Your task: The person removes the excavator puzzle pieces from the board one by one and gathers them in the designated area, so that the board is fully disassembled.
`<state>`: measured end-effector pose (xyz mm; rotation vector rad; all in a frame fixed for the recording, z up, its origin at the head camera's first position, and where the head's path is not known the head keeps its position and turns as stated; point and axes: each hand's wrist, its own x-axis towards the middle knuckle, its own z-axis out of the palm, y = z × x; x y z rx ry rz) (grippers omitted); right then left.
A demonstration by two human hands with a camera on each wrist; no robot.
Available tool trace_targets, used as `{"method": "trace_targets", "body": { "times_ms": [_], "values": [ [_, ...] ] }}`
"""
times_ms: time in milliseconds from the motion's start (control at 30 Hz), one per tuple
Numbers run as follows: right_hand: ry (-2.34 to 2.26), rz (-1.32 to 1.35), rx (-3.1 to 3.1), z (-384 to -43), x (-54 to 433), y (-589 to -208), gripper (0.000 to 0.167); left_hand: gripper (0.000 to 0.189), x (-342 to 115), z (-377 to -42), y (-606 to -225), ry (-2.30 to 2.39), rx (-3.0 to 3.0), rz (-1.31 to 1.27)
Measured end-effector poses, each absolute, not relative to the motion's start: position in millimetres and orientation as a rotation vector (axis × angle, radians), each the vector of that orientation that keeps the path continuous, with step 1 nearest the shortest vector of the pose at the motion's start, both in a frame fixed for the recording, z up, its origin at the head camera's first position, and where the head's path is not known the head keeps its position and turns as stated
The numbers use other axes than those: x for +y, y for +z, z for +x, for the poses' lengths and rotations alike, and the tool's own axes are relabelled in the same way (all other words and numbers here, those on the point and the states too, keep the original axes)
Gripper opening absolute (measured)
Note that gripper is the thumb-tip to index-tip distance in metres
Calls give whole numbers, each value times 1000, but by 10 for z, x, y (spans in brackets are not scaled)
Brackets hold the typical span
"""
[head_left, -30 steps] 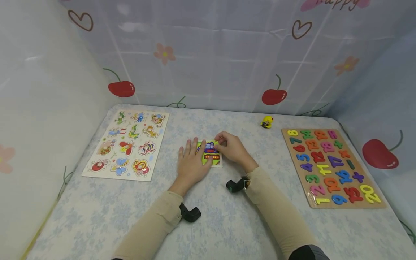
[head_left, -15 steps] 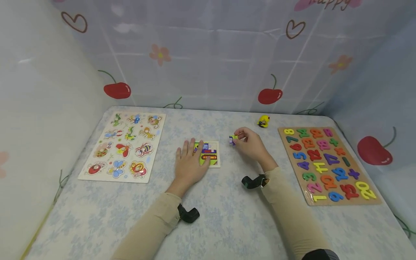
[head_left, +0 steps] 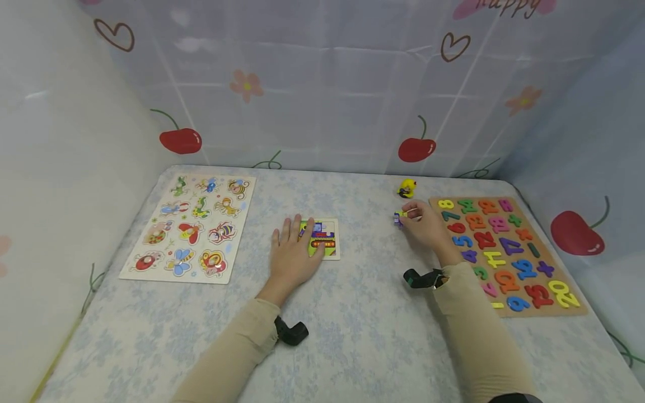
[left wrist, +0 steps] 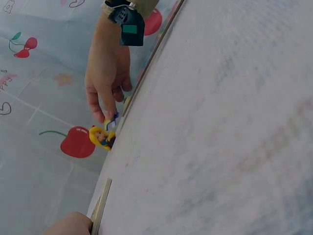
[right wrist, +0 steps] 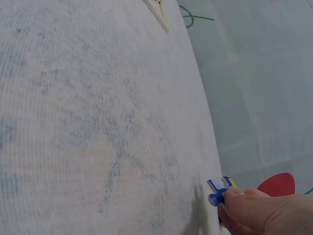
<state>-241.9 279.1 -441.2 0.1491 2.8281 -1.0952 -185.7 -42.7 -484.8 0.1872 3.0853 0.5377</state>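
Observation:
A small square jigsaw puzzle (head_left: 330, 238) with a vehicle picture in a pale frame lies mid-table. My left hand (head_left: 293, 254) rests on its left part with fingers straight and covers that side. At the puzzle's upper right, a gap shows the bare backing. Well to the right, my right hand (head_left: 425, 226) pinches a jigsaw piece (head_left: 398, 218) between thumb and fingers. In the right wrist view the jigsaw piece (right wrist: 220, 190) looks blue, white and yellow-green, with knobbed edges. Only a bit of the left hand (left wrist: 71, 225) enters the left wrist view, beside the puzzle's edge.
Behind the right hand stands a small yellow-haired figurine (head_left: 406, 188). A number board (head_left: 569, 266) lies at the right, partly under the right forearm. An insect-picture board (head_left: 173, 272) lies at the left. Printed curtains (head_left: 322, 101) close off the back and sides.
My right hand has lifted a jigsaw piece out of the puzzle's upper right and carried it rightward, to just in front of the figurine. The left hand has stayed on the puzzle.

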Motion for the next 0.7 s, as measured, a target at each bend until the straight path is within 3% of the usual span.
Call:
{"method": "trace_targets", "body": {
  "times_ms": [700],
  "values": [
    [-946,152,2918,-2402,2797,-4477,25,73,-437,-1855,-4881,554,3087,197]
  ]
}}
